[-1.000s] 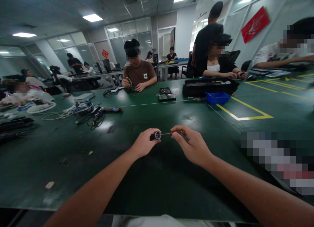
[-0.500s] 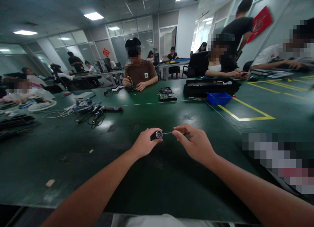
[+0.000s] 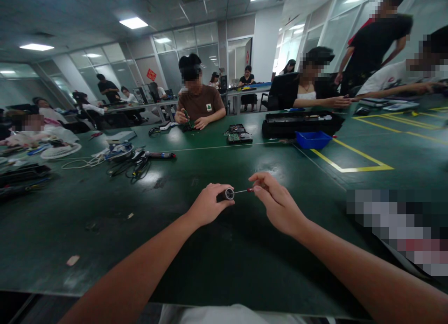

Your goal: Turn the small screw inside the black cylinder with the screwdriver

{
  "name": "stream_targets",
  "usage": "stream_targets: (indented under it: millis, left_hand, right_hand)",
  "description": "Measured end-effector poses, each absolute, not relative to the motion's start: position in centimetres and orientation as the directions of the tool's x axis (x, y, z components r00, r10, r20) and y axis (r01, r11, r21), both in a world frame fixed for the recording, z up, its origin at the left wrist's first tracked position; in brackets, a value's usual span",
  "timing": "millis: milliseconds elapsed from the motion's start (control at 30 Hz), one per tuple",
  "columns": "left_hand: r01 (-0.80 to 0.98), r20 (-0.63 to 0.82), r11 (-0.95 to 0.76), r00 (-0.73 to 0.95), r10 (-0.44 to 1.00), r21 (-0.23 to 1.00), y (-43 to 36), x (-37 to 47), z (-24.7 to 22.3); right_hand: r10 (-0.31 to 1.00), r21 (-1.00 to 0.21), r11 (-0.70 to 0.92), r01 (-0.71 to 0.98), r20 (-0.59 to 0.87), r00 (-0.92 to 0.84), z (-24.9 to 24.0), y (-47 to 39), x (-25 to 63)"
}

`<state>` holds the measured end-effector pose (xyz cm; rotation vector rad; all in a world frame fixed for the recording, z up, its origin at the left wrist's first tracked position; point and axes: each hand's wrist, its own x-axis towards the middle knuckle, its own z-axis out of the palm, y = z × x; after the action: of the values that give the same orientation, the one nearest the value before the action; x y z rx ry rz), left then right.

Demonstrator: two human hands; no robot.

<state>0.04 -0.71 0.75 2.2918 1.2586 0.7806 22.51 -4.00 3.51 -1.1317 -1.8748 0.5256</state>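
My left hand (image 3: pixel 209 203) is closed around a dark cylindrical part (image 3: pixel 229 193) whose round, pale-rimmed end faces me. My right hand (image 3: pixel 278 202) holds a screwdriver (image 3: pixel 249 190) by its reddish handle, thumb and fingers curled about it. The thin metal shaft points left and its tip meets the side of the cylindrical part. Both hands are above the green table (image 3: pixel 217 268). Most of the handle is hidden by my right fingers.
Beyond my hands lie an opened device with circuit boards (image 3: pixel 240 136), a blue tray (image 3: pixel 312 140) and a long black casing (image 3: pixel 303 124). Tangled cables (image 3: pixel 135 165) are at the left. A person in brown (image 3: pixel 201 102) works across the table.
My right fingers have shifted on the screwdriver handle, showing more of its red front. The cylindrical part has moved slightly right. A standing person in black has moved to the right.
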Motion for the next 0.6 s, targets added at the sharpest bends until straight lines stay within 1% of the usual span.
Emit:
stream_targets:
  millis: [100, 200, 300, 367, 433, 467, 533, 567, 600]
  left_hand:
    - [0.628, 0.272, -0.515, 0.446, 0.853, 0.584, -0.8, 0.1, 0.9]
    - [0.625, 0.275, -0.519, 0.448, 0.85, 0.584, -0.8, 0.1, 1.0]
    - [0.645, 0.273, -0.488, 0.409, 0.871, 0.588, -0.7, 0.1, 0.9]
    - [0.653, 0.269, -0.478, 0.4, 0.876, 0.587, -0.8, 0.1, 1.0]
    - [0.641, 0.28, -0.502, 0.422, 0.862, 0.581, -0.9, 0.2, 1.1]
    - [0.631, 0.293, -0.525, 0.44, 0.849, 0.571, -1.0, 0.3, 1.2]
    - [0.622, 0.324, -0.555, 0.453, 0.83, 0.552, -1.0, 0.3, 1.4]
    - [0.626, 0.335, -0.553, 0.442, 0.832, 0.549, -0.9, 0.3, 1.4]
    - [0.634, 0.339, -0.541, 0.421, 0.841, 0.552, -0.8, 0.2, 1.5]
  right_hand:
    - [0.867, -0.703, 0.496, 0.509, 0.434, -0.245, 3.5, -4.1, 22.5]
    - [0.878, -0.704, 0.475, 0.528, 0.423, -0.226, 3.6, -4.1, 22.3]
    - [0.885, -0.756, 0.461, 0.464, 0.432, -0.175, 3.4, -3.9, 22.2]
    - [0.902, -0.818, 0.428, 0.384, 0.409, -0.135, 3.2, -3.5, 22.2]
    - [0.931, -0.891, 0.365, 0.27, 0.356, -0.081, 2.8, -2.8, 22.2]
    - [0.947, -0.927, 0.321, 0.195, 0.319, -0.046, 2.6, -2.4, 22.2]
    - [0.98, -0.98, 0.198, -0.009, 0.198, 0.038, 2.2, -1.6, 22.4]
    - [0.99, -0.986, 0.139, -0.096, 0.135, 0.051, 2.0, -1.3, 22.4]
    - [0.991, -0.983, 0.126, -0.136, 0.117, 0.07, 1.9, -1.1, 22.5]
